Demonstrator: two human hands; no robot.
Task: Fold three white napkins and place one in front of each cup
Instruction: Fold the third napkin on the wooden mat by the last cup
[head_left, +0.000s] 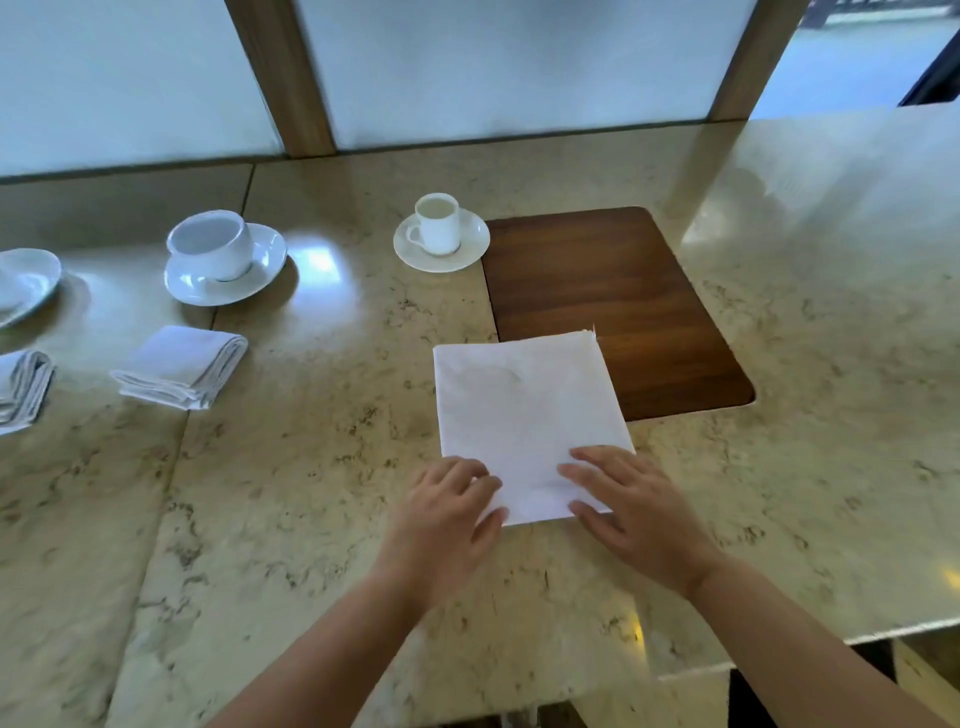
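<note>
pressing napkin (524, 415) with both hands

Left hand (452, 501), right hand (631, 512) pressing flat napkin (524, 410).

We see bright daylight from the rear panels (156, 78) glaring off the glossy worktop (322, 260); edges bend and blur.

Three white napkins show: one flat (524, 415) at centre, one folded (182, 366) at left, one (21, 389) at the left edge. Two cups (210, 244) (438, 223) stand on saucers (249, 280) (441, 254); a third saucer (26, 283) is cut off at the left edge. One wooden board (613, 301). Two hands (447, 514) (634, 509).
</note>
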